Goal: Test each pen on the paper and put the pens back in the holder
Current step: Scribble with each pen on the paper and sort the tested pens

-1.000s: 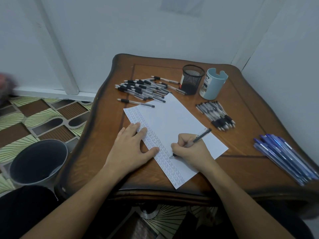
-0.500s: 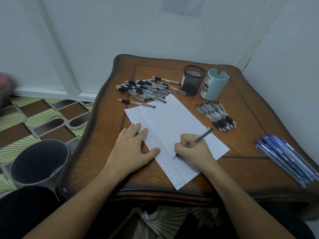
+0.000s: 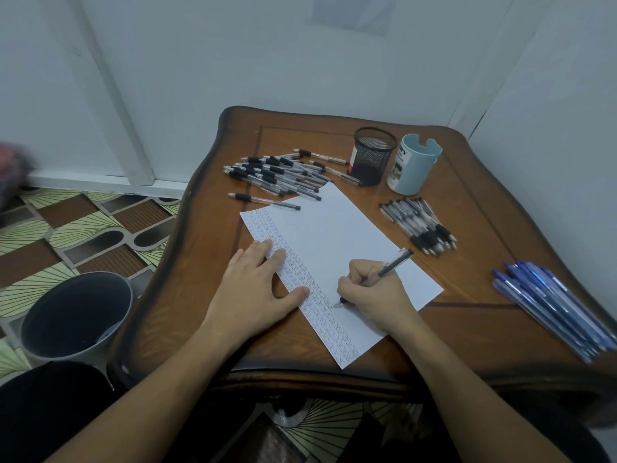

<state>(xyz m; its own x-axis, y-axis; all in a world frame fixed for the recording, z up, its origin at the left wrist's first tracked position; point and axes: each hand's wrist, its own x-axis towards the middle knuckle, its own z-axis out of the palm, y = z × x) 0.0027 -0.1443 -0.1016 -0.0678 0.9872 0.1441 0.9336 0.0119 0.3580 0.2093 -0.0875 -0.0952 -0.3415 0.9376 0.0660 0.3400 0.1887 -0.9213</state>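
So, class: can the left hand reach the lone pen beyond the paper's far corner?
Probably yes: the left hand lies flat on the paper, holds nothing, and nothing blocks the lone pen.

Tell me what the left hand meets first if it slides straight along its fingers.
Probably the lone clear pen with a black grip, at the far edge of the white paper sheet the left hand presses.
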